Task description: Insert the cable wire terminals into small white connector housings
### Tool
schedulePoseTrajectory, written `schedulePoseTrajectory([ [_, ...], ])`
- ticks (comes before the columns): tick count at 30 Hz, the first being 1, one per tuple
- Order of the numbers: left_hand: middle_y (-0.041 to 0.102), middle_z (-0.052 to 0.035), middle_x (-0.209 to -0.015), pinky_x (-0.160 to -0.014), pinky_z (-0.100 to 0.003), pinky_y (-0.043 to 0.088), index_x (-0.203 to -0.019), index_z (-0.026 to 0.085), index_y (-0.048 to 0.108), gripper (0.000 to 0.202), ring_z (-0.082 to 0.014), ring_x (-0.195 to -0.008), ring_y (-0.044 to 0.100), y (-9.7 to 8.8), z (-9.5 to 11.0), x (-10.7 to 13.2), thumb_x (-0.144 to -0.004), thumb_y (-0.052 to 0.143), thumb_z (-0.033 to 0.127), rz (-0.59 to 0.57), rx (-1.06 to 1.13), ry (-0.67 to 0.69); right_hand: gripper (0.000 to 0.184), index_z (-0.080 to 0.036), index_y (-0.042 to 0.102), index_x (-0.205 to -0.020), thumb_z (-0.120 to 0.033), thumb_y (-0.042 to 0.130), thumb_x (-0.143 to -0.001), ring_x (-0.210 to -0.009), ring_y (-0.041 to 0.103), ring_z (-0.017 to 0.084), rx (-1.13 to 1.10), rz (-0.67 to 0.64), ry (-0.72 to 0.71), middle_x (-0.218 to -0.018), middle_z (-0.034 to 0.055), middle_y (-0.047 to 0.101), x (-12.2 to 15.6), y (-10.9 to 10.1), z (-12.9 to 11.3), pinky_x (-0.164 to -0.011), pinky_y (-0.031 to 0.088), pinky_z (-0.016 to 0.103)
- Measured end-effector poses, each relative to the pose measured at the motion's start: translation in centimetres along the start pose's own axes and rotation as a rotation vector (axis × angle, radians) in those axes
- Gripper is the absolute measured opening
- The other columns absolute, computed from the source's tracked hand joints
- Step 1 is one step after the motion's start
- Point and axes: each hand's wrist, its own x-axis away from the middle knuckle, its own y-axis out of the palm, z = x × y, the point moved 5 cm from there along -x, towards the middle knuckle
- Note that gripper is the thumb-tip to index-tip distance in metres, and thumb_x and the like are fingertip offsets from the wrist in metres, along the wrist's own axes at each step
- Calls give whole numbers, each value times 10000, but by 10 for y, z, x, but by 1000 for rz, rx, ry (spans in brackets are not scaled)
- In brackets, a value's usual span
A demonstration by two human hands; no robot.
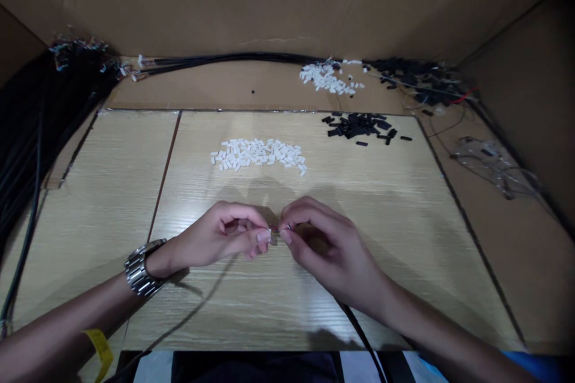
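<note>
My left hand [224, 240] and my right hand [326, 248] meet over the middle of a light wooden board [404, 203], fingertips pinched together. Between them sits a tiny connector piece [274, 233] at the end of thin wires, too small to make out in detail. A black cable [359, 332] runs from under my right hand toward the near edge. A second thin dark cable [188, 317] trails from my left hand toward me. A metal watch [141, 269] is on my left wrist.
A pile of small white plastic housings [258, 154] lies just beyond my hands. Black housings [359, 125] lie at the back right, with more white ones [327, 79] behind. A black cable bundle [40, 114] hangs at the left. Loose wires [489, 161] lie at the right. Cardboard walls surround the board.
</note>
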Motion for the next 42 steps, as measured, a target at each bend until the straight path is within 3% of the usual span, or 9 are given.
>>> schedulePoseTrajectory([
  [8, 666, -26, -735, -585, -192, 499, -812, 104, 639, 175, -79, -593, 600, -2, 2, -2, -905, 624, 252, -31, 110, -33, 171, -210, 616, -988, -92, 605, -864, -905, 595, 142, -27, -62, -182, -1016, 45, 565, 5, 1, -10, -737, 511, 262],
  [13, 674, -30, -732, -569, -198, 501, -813, 107, 633, 185, -83, -577, 604, -3, 1, -2, -905, 623, 267, -33, 106, -39, 201, -208, 626, -1000, -70, 616, -853, -895, 600, 137, 36, 0, -258, -993, 40, 568, 5, -1, -12, -755, 515, 265],
  [23, 679, -34, -724, -569, -190, 515, -825, 106, 649, 161, -84, -579, 605, -1, 0, 0, -895, 636, 250, -18, 54, -18, 68, -200, 601, -848, -136, 603, -870, -722, 573, 112, 86, 144, -63, -888, 27, 558, 5, -1, -2, -503, 445, 202],
  [27, 682, -43, -718, -545, -186, 497, -816, 112, 672, 124, -92, -582, 592, 5, 8, 3, -882, 640, 213, -3, -124, 117, 85, -199, 568, -813, -139, 600, -864, -657, 525, 98, 97, 151, -12, -829, 9, 536, 5, 1, 1, -474, 416, 195],
  [30, 681, -46, -722, -536, -184, 480, -814, 120, 686, 92, -96, -595, 586, 6, 12, 3, -866, 653, 189, 15, -215, 174, 95, -203, 564, -810, -129, 608, -851, -678, 536, 106, 94, 164, -28, -828, 8, 540, 6, 0, 0, -496, 422, 208],
  [35, 672, -30, -725, -541, -173, 504, -831, 115, 658, 107, -76, -560, 589, 0, 3, 1, -886, 636, 204, 32, 21, 25, 103, -204, 591, -896, -116, 619, -850, -774, 583, 119, 27, 96, -168, -923, 26, 560, 6, -2, -7, -606, 488, 234],
  [38, 677, -30, -732, -557, -176, 513, -821, 114, 656, 122, -76, -571, 597, -1, 0, 1, -881, 649, 219, 16, 92, 3, 130, -194, 610, -939, -104, 631, -848, -892, 594, 129, 56, -1, -233, -1005, 39, 544, 5, 0, -10, -735, 510, 251],
  [42, 676, -25, -717, -558, -179, 520, -830, 111, 657, 116, -78, -569, 600, -1, 0, 1, -879, 654, 216, 13, 111, -11, 134, -176, 621, -959, -89, 620, -857, -890, 600, 130, 135, -14, -264, -1008, 52, 547, 5, 0, -11, -739, 510, 247],
])
